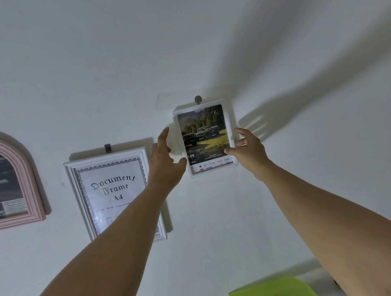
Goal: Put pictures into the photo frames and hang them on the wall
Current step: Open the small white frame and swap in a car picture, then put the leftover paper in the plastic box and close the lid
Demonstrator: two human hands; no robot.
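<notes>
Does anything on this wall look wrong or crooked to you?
Yes. The white document frame hangs on its hook, yet it holds only the printed insert "Document Frame A4", no picture. The small white frame with the car picture, gripped by the right hand, sits tilted, though the wide lens may exaggerate that.

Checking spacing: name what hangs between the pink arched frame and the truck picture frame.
The white A4 document frame, left of the truck picture frame, in the head view.

Head camera, wide-angle, tilted up, facing wall close.
</notes>
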